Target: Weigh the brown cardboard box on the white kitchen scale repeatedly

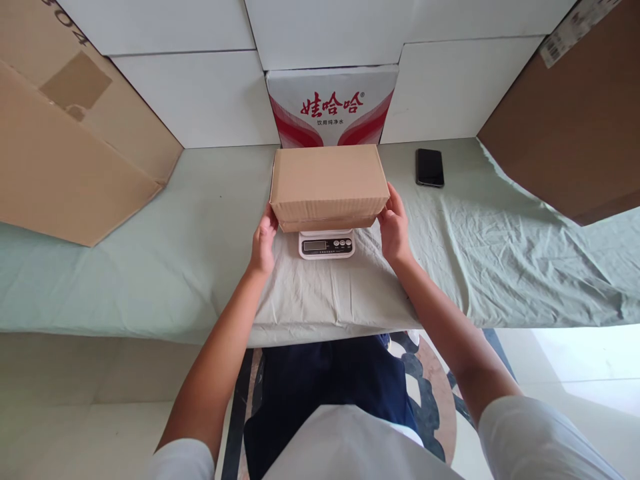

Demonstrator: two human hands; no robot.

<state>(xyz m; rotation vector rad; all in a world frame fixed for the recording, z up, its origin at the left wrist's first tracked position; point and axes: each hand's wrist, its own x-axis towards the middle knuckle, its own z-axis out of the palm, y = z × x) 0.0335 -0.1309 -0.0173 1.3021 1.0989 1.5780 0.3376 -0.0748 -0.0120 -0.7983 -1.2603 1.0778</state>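
The cardboard box [329, 185] hides most of the scale [326, 244], whose display is too small to read, and the fingers [267, 223] partly vanish behind the box's sides.

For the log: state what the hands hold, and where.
Left hand and right hand grip the cardboard box by its two short ends, over the scale.
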